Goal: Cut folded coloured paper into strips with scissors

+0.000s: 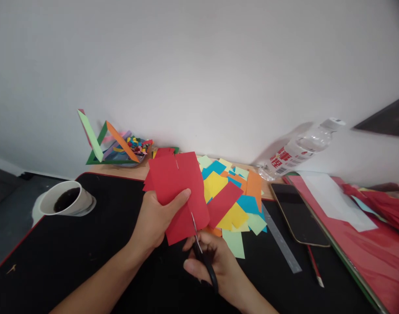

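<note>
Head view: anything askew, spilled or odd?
The bottle lies tilted by the wall behind the phone, not upright. Paper squares sit in a loose heap across the far edge of the mat. The open cup stands at its left edge. No spill visible. Left hand holds the red sheet, right hand the scissors.

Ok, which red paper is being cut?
The big red sheet in the left hand, scissors at its lower edge; the smaller red rectangle lies flat on the pile.

Obscured and cropped items, bench view.
Scissors (202, 252) blades are disappearing behind the red paper (178, 187), handles are sitting buried in the right hand (228, 271); bottle (297, 152) label is blurring; scrap heap (139, 145) pieces are showing too small to tell; red sheets (379, 257) and dark panel (387, 118) are running off the right edge.
</note>
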Demonstrator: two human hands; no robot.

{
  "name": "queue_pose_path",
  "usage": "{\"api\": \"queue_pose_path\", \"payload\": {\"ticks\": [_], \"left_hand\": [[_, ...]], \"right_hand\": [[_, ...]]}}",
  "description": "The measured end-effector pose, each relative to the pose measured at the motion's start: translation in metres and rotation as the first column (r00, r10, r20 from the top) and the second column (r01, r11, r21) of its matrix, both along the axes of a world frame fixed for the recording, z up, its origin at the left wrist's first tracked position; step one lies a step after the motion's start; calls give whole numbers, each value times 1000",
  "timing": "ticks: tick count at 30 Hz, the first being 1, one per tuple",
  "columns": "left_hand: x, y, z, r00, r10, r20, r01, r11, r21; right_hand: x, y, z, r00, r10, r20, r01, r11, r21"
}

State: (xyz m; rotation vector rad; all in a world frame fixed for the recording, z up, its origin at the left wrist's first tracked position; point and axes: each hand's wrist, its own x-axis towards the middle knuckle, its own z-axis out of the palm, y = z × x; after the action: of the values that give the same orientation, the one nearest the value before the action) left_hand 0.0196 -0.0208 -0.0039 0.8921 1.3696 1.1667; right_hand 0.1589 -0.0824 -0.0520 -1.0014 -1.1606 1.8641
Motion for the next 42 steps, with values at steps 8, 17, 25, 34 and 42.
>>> {"api": "queue_pose_path", "payload": {"ticks": [8, 17, 25, 34, 42], "left_hand": [[0, 0, -1, 1000, 23, -4, -23, 1000, -14], [1, 0, -1, 1000, -11, 7, 11, 1000, -25], [4, -3, 1, 997, -67, -26, 66, 998, -22], [5, -3, 4, 998, -64, -20, 63, 997, -34], [5, -4, 5, 997, -62, -41, 60, 997, -39]], "right_hand": [[-2, -1, 2, 1000, -15, 22, 16, 999, -38], [-2, -3, -3, 999, -37, -7, 37, 999, -30], [-2, -2, 1, 995, -95, 10, 95, 995, -9], [-2, -3, -2, 994, -101, -48, 102, 994, 30], [-3, -3, -2, 992, -90, -90, 91, 996, -2]]}}
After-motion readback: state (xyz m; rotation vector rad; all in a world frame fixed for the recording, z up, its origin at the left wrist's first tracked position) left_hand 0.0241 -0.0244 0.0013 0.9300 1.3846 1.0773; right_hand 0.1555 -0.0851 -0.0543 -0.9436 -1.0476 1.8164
